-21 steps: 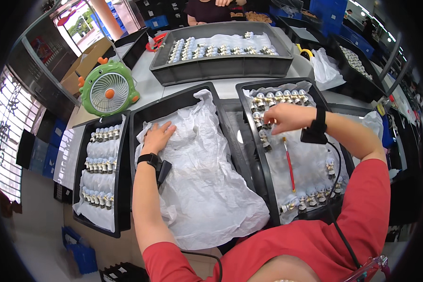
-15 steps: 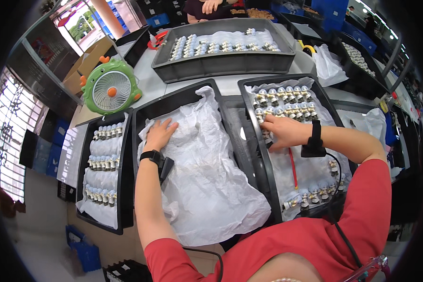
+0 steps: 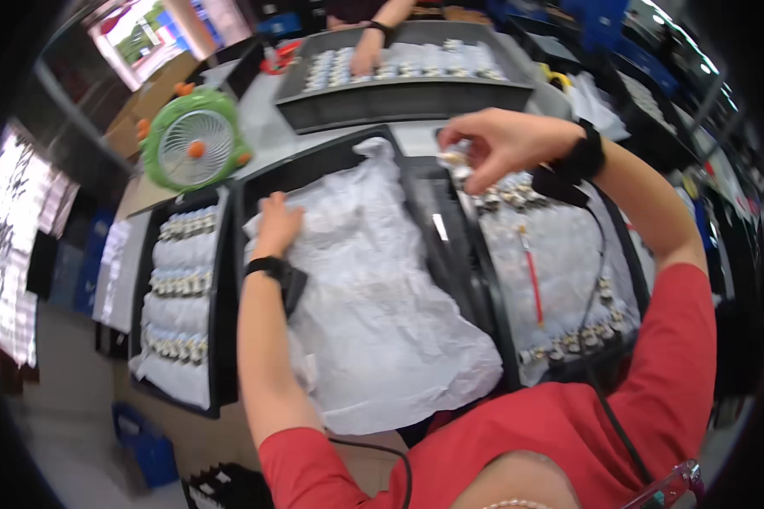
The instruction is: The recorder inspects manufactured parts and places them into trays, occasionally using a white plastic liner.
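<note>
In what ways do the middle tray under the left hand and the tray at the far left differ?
The middle tray holds only crumpled white plastic sheet, with no parts visible on it; the far-left tray carries rows of small metal parts on its sheet. The left hand rests flat on the middle tray's sheet, while no hand touches the far-left tray. The middle tray looks wider. Both are black, shallow and lined with white sheet.

Two bare hands, both forearms reaching forward from red sleeves

The left hand (image 3: 276,225) lies palm down, fingers loosely together, its wrist wearing a black band. The right hand (image 3: 492,144) is raised and turned inward, fingertips pinched together pointing down-left, a black band strapped on its wrist too.
</note>
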`<move>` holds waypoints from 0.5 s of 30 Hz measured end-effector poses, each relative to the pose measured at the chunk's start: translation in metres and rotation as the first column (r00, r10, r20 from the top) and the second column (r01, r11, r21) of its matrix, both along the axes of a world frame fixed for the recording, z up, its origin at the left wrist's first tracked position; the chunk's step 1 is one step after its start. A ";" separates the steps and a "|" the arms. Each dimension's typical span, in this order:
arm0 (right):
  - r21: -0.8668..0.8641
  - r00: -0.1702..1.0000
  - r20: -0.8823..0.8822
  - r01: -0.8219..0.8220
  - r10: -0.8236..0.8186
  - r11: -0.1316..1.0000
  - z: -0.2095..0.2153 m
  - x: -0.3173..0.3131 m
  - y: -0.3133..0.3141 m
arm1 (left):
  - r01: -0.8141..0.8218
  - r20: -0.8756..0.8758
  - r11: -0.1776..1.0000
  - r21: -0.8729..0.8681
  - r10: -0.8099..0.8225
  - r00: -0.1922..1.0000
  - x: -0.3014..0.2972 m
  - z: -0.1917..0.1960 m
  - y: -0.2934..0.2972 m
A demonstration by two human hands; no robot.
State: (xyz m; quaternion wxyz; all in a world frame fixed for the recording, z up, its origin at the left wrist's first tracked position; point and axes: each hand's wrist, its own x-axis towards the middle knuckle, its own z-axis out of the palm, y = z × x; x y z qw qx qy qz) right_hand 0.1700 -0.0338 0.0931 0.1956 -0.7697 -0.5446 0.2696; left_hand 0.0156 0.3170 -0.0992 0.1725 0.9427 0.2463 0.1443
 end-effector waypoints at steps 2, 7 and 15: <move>0.039 0.999 0.006 -0.036 0.036 0.999 0.009 -0.010 0.007 | -0.015 0.005 1.000 0.008 0.015 1.000 -0.010 -0.007 0.017; -0.006 0.989 0.146 0.041 -0.040 0.999 -0.019 -0.008 -0.055 | 0.029 0.008 0.999 0.045 -0.030 1.000 0.003 -0.012 0.026; 0.096 0.991 0.021 0.131 -0.134 0.987 -0.093 -0.001 -0.129 | 0.065 -0.091 0.998 0.018 -0.063 0.994 0.001 -0.015 0.027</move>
